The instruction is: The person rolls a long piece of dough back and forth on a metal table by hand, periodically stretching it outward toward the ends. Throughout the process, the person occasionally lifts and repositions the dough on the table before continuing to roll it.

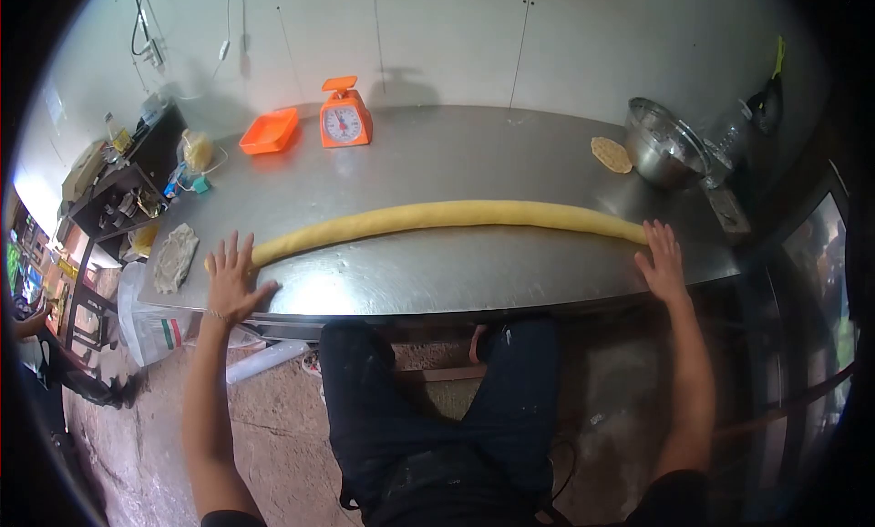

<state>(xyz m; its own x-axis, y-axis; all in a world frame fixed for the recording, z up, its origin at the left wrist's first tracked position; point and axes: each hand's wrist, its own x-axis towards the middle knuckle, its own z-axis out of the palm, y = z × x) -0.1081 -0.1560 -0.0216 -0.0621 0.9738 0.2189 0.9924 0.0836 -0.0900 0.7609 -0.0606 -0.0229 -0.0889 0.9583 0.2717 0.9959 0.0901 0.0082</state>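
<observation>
Across a large metal table (428, 153) lay a long yellow roll of dough (456, 214), spanning between both hands; the left hand (234, 276), fingers and thumb spread, pressed flat at its left end, and the right hand (663, 256), also spread and grasping nothing, touched its right end; behind stood a steel bowl (665, 146), an orange scale (345, 119) and an orange tray (270, 132)

Figures on the orange scale (345, 115) too small and blurred to read.
</observation>
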